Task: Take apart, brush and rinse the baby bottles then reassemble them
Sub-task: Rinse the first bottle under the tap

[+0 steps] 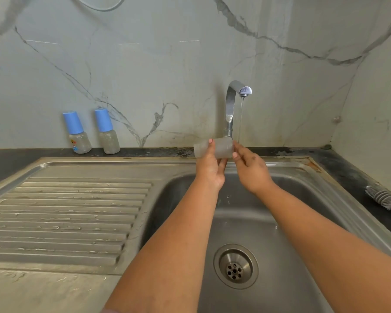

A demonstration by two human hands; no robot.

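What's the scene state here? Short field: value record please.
held: clear bottle body, lying sideways, no cap
left hand: grips the bottle body
right hand: fingertips at its right end
tap: running, thin stream just right of the bottle body
waiting: two blue-capped bottles, upright by the wall
brush: on counter, right of sink

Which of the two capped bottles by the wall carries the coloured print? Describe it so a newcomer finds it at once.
Start at the steel sink and look to the dark counter strip behind its ribbed drainboard. Two blue-capped bottles stand upright there against the marble wall. The left bottle has a small coloured print on its body; the right bottle looks plain.
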